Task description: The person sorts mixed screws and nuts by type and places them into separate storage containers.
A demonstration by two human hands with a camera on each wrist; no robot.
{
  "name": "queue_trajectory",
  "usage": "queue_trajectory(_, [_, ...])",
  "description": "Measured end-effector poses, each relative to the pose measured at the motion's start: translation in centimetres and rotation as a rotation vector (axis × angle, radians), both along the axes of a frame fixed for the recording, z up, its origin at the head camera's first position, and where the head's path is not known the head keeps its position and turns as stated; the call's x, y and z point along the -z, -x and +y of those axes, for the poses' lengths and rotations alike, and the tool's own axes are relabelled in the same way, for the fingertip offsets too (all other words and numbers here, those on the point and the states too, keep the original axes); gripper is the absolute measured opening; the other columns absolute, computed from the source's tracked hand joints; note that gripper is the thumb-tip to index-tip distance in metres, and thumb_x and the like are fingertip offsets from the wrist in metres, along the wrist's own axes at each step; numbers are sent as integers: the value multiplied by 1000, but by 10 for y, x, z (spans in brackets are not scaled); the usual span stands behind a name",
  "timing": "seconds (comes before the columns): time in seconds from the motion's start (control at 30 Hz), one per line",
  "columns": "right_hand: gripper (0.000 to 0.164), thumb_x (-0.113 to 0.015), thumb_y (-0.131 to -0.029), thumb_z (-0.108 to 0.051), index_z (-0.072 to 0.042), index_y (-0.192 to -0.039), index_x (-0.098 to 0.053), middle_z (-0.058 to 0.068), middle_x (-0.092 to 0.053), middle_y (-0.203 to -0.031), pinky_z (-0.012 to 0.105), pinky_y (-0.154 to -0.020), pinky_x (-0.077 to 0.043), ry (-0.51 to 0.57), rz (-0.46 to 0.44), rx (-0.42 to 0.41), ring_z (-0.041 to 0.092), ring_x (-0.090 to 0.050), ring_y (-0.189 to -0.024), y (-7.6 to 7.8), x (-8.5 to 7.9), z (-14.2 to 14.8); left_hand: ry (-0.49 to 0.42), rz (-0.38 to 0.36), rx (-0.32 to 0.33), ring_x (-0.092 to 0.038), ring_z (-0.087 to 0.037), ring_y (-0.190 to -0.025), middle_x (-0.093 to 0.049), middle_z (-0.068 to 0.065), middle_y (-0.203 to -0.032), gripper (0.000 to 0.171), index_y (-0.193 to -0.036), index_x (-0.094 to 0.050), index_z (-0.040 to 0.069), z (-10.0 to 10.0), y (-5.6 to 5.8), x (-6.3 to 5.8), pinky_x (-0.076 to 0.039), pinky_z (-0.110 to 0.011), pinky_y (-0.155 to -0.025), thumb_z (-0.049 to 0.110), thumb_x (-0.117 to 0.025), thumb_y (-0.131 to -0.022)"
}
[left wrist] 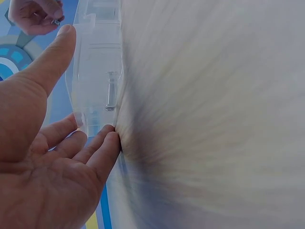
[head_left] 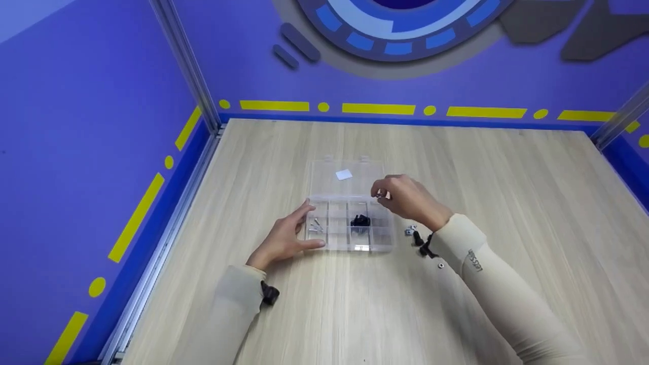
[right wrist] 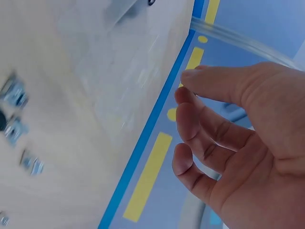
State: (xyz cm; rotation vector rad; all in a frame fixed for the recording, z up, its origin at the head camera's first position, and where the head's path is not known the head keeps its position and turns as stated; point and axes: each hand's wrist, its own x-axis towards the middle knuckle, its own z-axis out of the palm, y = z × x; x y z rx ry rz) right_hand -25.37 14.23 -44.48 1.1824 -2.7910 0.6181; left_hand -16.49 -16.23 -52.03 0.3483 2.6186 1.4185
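Observation:
A clear plastic compartment box [head_left: 338, 221] lies on the table with its lid laid back. My left hand [head_left: 284, 235] rests against its left side, thumb along the front edge and fingers near the back corner. In the left wrist view, the fingertips [left wrist: 110, 138] touch the box wall. My right hand [head_left: 408, 197] is above the box's back right corner and pinches a small silver metal piece [left wrist: 56, 22] whose exact kind is unclear. Silver screws [head_left: 316, 225] lie in a left compartment, and black parts [head_left: 360, 221] in a compartment right of the middle.
Small metal fittings [head_left: 410, 230] lie right of the box, beside black parts [head_left: 418, 239] partly under the right forearm. A single nut [head_left: 440, 265] lies closer to me. A white label [head_left: 344, 174] shows at the lid. Blue panels [head_left: 380, 86] bound the table [head_left: 329, 314].

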Motion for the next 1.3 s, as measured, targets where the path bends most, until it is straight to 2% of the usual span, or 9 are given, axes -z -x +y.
queue_trajectory(0.13, [18,-72,-92,2,-3,-107,-78,11,-76,-102,42,-78,-62,-13,-21,-28,27,-73,-91,-2,-1,-13,-11,-2,2,-44,-32,-144,-21,-16,-168,88,-154,-44,4,0,0,1,-38,-39,-118,21,-90,-81])
queue_trajectory(0.33, [24,-70,-95,0,-5,-118,-77,11,-75,-117,41,-87,-62,-55,-73,-27,29,-72,-105,-4,-2,-30,-15,11,9,-45,-30,-143,-22,-16,-168,88,-153,-45,3,-1,1,2,-36,-40,-120,19,-91,-80])
queue_trajectory(0.63, [34,-68,-95,1,-5,-128,-72,13,-71,-128,46,-103,-55,-110,-133,-95,30,-66,-120,-4,5,-46,-1,20,18,-44,-32,-143,-22,-17,-168,87,-153,-44,3,-2,0,1,-40,-39,-117,22,-90,-82])
queue_trajectory(0.8, [39,-66,-96,2,-5,-134,-68,15,-66,-136,49,-109,-49,-184,-186,-123,32,-61,-128,-5,9,-52,-2,11,25,-42,-34,-144,-22,-17,-168,87,-154,-43,3,-2,-1,0,-40,-40,-117,25,-89,-83])
queue_trajectory(1.03, [51,-59,-94,12,-9,-141,-64,11,-61,-144,49,-114,-44,-284,-289,-75,31,-54,-136,-5,10,-61,9,10,20,-42,-34,-144,-23,-14,-168,87,-154,-44,5,-2,-1,-1,-41,-42,-117,27,-89,-83])
queue_trajectory(1.3, [60,-53,-91,17,-12,-143,-63,9,-60,-146,49,-115,-42,-338,-317,-63,31,-54,-136,-3,13,-68,13,8,18,-41,-33,-145,-22,-13,-169,88,-154,-44,6,-2,-1,0,-39,-40,-118,27,-89,-83])
